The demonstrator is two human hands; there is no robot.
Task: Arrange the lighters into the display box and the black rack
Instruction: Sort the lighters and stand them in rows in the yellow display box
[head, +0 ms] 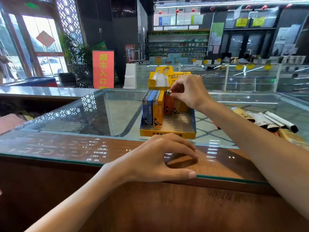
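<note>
Head view: the right hand's fingertips (pixel 173 91) pinch the metal cap of an orange lighter (pixel 168 105), closed on it from above. The lighter stands upright, long axis vertical, cap up, inside the display box (pixel 167 134) towards its 12 o'clock end. Touching it at 9 o'clock are a row of yellow lighters (pixel 158 113), then blue lighters (pixel 147 111), all upright. Bare box floor lies open at 6 o'clock of it. The right hand (pixel 189 93) bends down at the wrist, forearm running off towards 4 o'clock. Loose lighters (pixel 269 121) lie flat on the glass counter (pixel 66 118) at the box's 3 o'clock. The left hand (pixel 155 158) rests on the counter at the box's 6 o'clock, fingers loosely curled, holding nothing.
</note>
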